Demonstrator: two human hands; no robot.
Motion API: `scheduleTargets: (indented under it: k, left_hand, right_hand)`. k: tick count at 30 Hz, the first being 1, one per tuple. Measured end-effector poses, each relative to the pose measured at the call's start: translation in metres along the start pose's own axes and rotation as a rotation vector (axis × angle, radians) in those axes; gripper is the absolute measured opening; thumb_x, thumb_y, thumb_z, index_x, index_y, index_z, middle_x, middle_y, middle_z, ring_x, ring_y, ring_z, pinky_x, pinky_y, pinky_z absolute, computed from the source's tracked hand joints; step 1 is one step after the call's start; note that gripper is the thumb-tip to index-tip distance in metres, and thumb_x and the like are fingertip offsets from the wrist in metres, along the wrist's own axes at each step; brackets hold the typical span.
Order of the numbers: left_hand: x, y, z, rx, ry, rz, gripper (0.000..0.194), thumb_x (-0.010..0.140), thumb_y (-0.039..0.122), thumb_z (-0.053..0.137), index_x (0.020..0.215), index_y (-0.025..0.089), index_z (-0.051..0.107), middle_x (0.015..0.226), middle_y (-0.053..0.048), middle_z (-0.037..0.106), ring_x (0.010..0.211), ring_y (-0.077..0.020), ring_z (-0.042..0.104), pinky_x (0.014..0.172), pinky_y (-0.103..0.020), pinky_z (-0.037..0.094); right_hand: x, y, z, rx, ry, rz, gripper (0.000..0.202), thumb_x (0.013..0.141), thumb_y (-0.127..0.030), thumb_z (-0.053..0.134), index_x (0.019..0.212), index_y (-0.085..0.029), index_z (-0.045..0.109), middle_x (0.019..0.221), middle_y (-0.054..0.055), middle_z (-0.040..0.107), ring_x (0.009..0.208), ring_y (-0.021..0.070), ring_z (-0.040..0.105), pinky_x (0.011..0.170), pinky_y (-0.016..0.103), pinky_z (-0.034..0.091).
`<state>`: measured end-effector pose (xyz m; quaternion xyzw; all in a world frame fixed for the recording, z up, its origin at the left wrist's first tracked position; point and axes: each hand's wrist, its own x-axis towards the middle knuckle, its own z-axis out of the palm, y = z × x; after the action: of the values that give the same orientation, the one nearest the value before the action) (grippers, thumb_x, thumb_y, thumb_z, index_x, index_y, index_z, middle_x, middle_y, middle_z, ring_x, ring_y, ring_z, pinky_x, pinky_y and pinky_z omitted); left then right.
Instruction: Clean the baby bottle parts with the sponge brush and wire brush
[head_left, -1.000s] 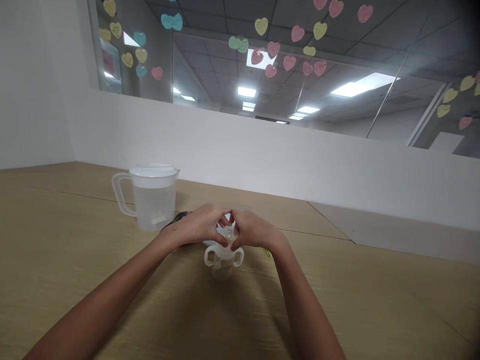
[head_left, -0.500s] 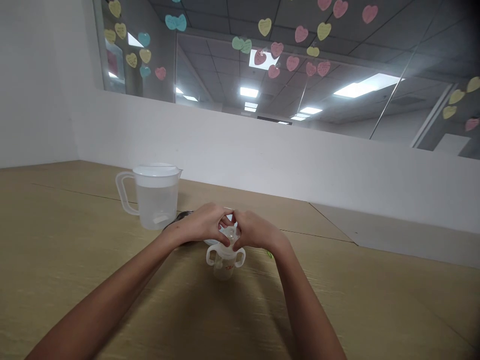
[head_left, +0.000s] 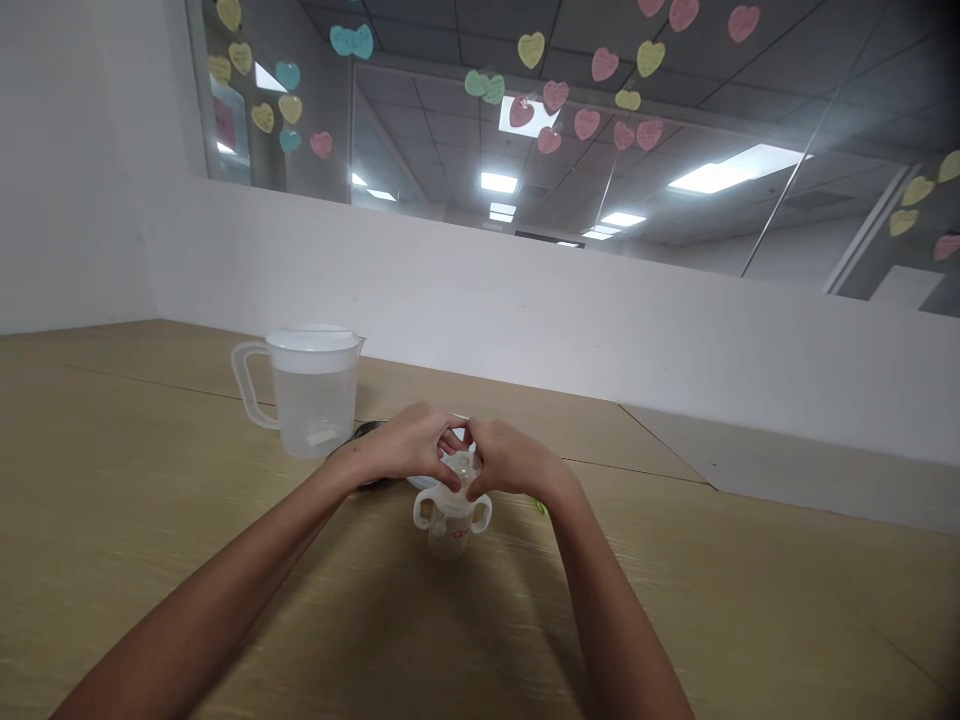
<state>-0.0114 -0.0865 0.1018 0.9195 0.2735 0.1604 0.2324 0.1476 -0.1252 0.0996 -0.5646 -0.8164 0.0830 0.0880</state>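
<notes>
Left hand (head_left: 416, 442) bent over the top of a clear baby bottle (head_left: 448, 540), thumb at the collar, fingers curled round the far side; grip narrow, holding the bottle's top. Right hand (head_left: 517, 460) mirrors it from the other side, thumb also at the collar, forefinger tip meeting the left hand's fingers beyond the teat, so the two hands make a ring around it. Far fingertips partly hidden, exact contact there can't be told. Bottle is upright on the table (head_left: 750, 610), centre of view, between the forearms; translucent teat (head_left: 463, 466) points up inside the ring, white side handles stick out left and right below the thumbs, red-orange print on the clear body. Just behind bottle and left hand: a whitish item (head_left: 421, 482), mostly covered, type unclear. Dark, shiny rounded object (head_left: 366, 431) behind the left wrist, mostly blocked too. Small bright green piece (head_left: 538, 506) by the right wrist, too little showing to name. Further left and back, lidded translucent plastic jug (head_left: 315, 405) upright on the table, handle to the left, spout to the right, pale patch low in the body. Tabletop is tan wood-look with seam lines. Behind it, white wall (head_left: 480, 290), then a glass panel with heart-shaped sticky notes (head_left: 531, 50), pink, yellow, blue, green; lit ceiling lamps (head_left: 739, 168) show in the glass.
</notes>
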Motion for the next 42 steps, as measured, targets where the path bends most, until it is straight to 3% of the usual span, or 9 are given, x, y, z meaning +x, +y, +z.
scheduleTargets:
  k: [29,37,42]
  left_hand:
    - [0.005,-0.011,0.002,-0.123,-0.019,-0.025,0.043,0.052,0.028,0.076,0.091,0.017,0.06,0.084,-0.002,0.068,0.08,-0.018,0.063,0.068,-0.023,0.048]
    - [0.001,-0.009,-0.001,-0.023,-0.017,0.019,0.055,0.056,0.031,0.074,0.106,0.017,0.056,0.095,-0.003,0.064,0.084,-0.0167,0.059,0.073,-0.024,0.046]
    - [-0.005,-0.016,-0.007,0.046,-0.089,0.018,0.081,0.056,0.035,0.074,0.128,0.022,0.04,0.113,-0.005,0.057,0.098,-0.0189,0.055,0.081,-0.026,0.043]
  right_hand:
    - [0.001,0.001,-0.001,-0.031,0.01,-0.014,0.055,0.053,-0.029,0.076,0.1,-0.015,0.051,0.094,0.007,0.06,0.079,0.0188,0.055,0.056,0.025,0.036]
    - [-0.001,0.0,0.001,0.012,-0.03,0.005,0.06,0.057,-0.028,0.072,0.112,-0.018,0.05,0.097,0.006,0.061,0.081,0.0192,0.057,0.059,0.025,0.038]
    - [-0.008,-0.004,-0.006,0.011,-0.063,0.065,0.06,0.056,-0.027,0.072,0.112,-0.017,0.052,0.094,0.006,0.063,0.079,0.0188,0.057,0.058,0.025,0.038]
